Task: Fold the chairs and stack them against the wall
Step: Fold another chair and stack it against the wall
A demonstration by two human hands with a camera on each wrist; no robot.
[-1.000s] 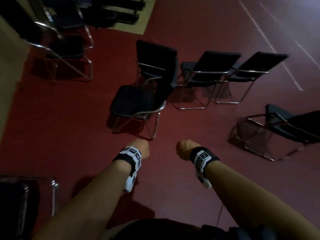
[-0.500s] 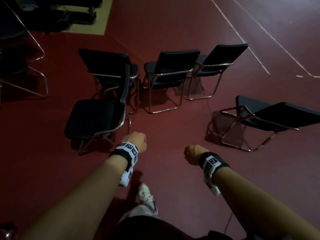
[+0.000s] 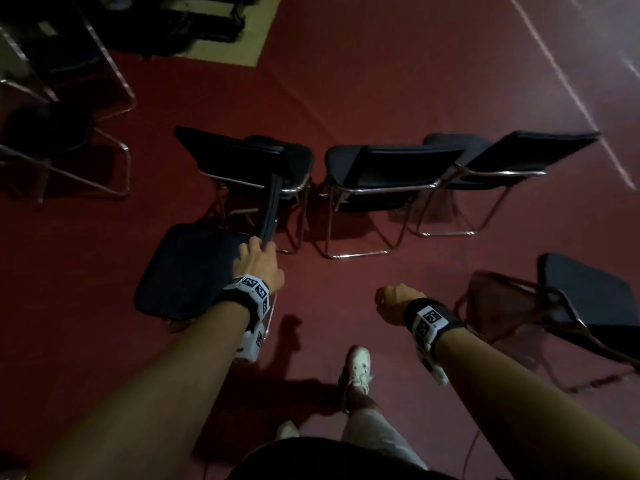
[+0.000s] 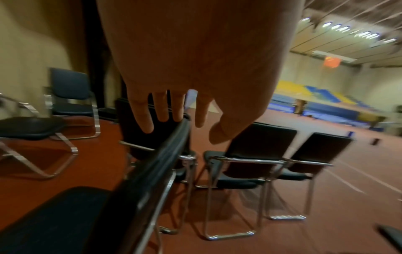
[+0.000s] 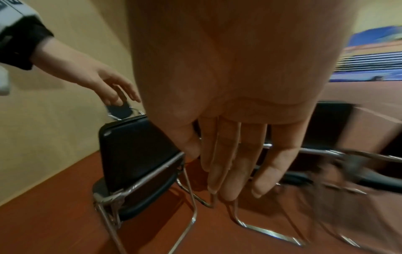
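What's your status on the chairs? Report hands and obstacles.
Left hand reaching over nearest chair's backrest, fingers straight, not gripping. Right hand free, holding nothing. Chair unfolded. Second chair close behind it.

A sports hall. A dark red court floor [image 3: 398,81] carries pale painted lines [image 3: 568,88]. Beyond the black folding chairs [image 4: 250,154], tiers of blue and yellow seating [image 4: 322,101] run along the far wall, with rows of ceiling lights [image 4: 348,32] high above them and a plain beige wall [image 5: 71,130] behind the chairs.
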